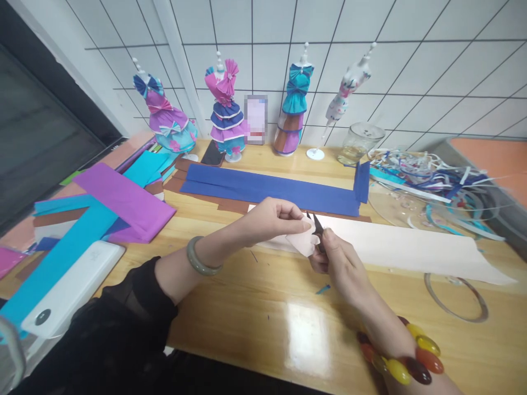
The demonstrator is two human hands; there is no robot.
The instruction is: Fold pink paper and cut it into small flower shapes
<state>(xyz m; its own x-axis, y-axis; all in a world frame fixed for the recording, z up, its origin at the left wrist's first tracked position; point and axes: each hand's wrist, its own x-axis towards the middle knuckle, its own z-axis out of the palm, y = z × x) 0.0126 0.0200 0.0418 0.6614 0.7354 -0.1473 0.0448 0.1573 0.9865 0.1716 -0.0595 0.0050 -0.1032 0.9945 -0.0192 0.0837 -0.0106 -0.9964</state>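
My left hand pinches a small pale pink paper piece above the middle of the table. Dark scissors are in my right hand, their blades parted and pointing up beside the piece's right edge. That edge looks curved or notched. Beneath and behind both hands lies a long pale pink paper strip, which reaches to the right. Farther back is a folded dark blue paper strip, lying over brown paper.
Small mannequins in paper dresses and one undressed mannequin line the tiled wall. A glass jar and paper scraps are at right. Purple paper, blue strips and a white device lie left. A ring sits front right.
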